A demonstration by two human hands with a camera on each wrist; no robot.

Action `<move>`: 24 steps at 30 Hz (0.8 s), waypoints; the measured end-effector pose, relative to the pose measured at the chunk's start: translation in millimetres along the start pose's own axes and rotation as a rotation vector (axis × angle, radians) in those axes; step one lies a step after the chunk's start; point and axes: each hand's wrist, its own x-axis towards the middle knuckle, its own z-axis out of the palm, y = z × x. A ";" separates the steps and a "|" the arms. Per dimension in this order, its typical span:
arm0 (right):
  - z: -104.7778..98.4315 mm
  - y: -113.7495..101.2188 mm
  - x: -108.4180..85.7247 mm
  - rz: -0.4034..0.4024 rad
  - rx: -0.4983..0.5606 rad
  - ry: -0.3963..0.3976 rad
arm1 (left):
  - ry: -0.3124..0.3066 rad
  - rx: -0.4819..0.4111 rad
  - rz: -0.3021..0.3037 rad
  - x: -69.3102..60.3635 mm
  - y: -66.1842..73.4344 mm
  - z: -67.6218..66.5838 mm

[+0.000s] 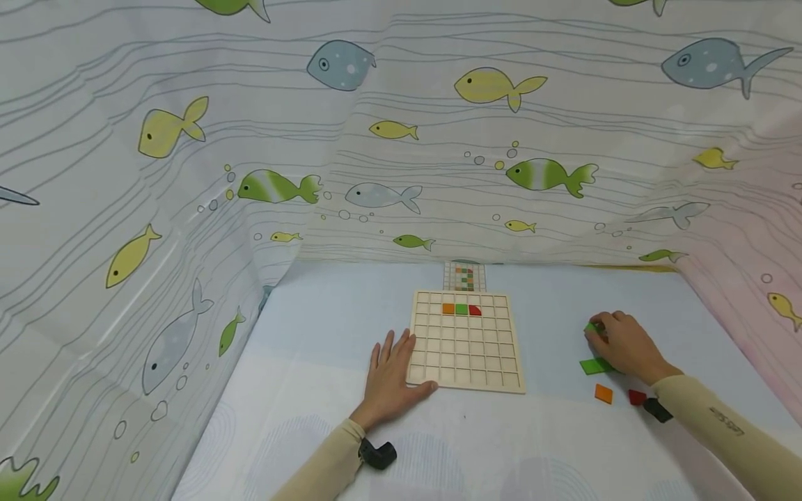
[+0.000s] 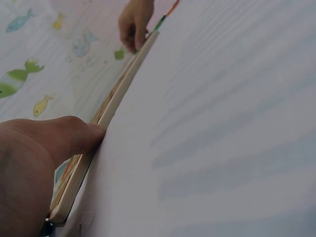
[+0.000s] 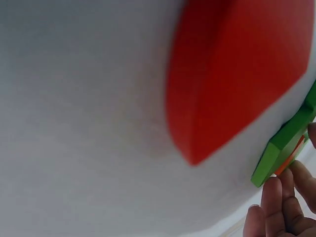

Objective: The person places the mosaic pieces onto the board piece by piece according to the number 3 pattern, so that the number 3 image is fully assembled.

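Observation:
A wooden grid board lies on the table, with an orange square, a green square and a red rounded-corner tile side by side in an upper row. My left hand rests along its left side, fingers spread; the thumb touches the near edge. To the board's right, my right hand pinches a small green tile at its fingertips. Under and beside that hand lie green tiles, an orange tile and a red tile.
A printed pattern card with coloured squares lies just behind the board. Fish-patterned cloth hangs around the back and sides of the table. Close to the right wrist camera, the red tile looms large.

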 end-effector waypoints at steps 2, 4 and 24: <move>0.8 1.2 -0.8 0.001 -0.001 -0.003 | -0.002 0.002 0.000 -0.4 0.1 -0.1; 0.6 1.7 -1.6 0.008 0.000 -0.010 | -0.006 0.005 -0.001 -0.6 0.6 -0.2; -0.3 5.1 -0.8 0.034 0.050 -0.035 | 0.003 -0.004 0.001 -1.0 0.6 -0.3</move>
